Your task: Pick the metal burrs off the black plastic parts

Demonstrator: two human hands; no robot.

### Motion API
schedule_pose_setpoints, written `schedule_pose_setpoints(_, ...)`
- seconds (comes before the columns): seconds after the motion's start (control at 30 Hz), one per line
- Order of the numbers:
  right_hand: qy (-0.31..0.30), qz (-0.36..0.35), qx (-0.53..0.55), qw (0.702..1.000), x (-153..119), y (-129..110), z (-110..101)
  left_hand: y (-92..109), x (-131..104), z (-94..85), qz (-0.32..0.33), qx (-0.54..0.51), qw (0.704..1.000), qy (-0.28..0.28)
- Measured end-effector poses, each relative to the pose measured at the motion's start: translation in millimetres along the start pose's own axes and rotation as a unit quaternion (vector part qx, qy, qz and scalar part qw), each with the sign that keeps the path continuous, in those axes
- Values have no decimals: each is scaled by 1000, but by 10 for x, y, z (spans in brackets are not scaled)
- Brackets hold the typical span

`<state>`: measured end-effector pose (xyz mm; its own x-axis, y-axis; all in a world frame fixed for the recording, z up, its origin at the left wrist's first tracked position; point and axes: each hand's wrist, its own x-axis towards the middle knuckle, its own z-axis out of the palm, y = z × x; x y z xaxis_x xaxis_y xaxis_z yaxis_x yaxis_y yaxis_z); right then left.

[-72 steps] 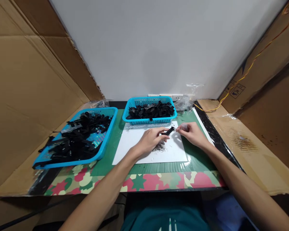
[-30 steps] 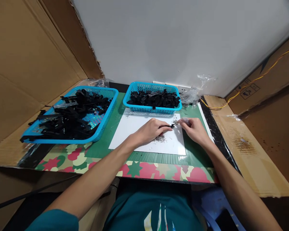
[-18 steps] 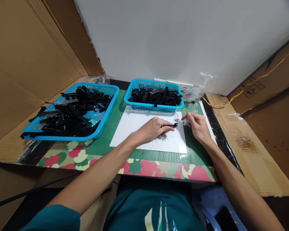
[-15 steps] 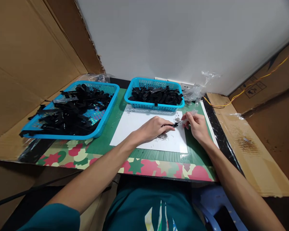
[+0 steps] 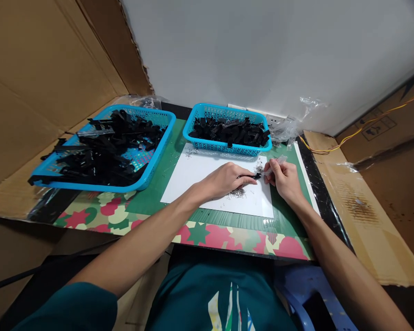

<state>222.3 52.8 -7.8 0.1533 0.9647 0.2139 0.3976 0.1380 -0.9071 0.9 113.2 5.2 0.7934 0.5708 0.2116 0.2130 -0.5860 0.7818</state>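
My left hand (image 5: 230,179) pinches a small black plastic part (image 5: 257,176) over the white sheet (image 5: 186,177). Most of that part is hidden by the fingers. Close on its right, my right hand (image 5: 283,178) is closed on a piece of clear plastic (image 5: 279,159), whose tip points at the black part; its exact kind cannot be made out. Small metal pieces, thin like pins or springs, lie in a pile (image 5: 237,193) beneath my left hand. A second little pile (image 5: 259,168) rests between the two hands.
A blue basket (image 5: 146,172) heaped with black plastic parts stands at the left. Behind the sheet is a smaller blue basket (image 5: 193,143) of similar parts. Clear plastic bags (image 5: 286,130) lie by a power strip (image 5: 275,120). Cardboard walls (image 5: 55,59) flank the green-topped table (image 5: 152,202).
The view has shifted slightly, moving the table's contents a little to the right in the picture. Both hands keep their grips, and the clear plastic stays close to the black part.
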Motion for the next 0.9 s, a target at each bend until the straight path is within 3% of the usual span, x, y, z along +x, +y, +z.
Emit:
schedule_pose_setpoints(0.5,-8,-13,-12,1000,10,41,21,28,19,10,-28,-42,999,1)
schedule_pose_setpoints(0.67,24,53,140,988,31,9,51,71,11,-32,-43,-40,998,33)
schedule_pose_setpoints(0.8,-2,78,243,967,23,-83,27,87,17,-44,-26,-43,994,102)
schedule_pose_setpoints(0.9,-23,86,264,960,-1,-157,49,103,32,-25,-9,-54,992,110)
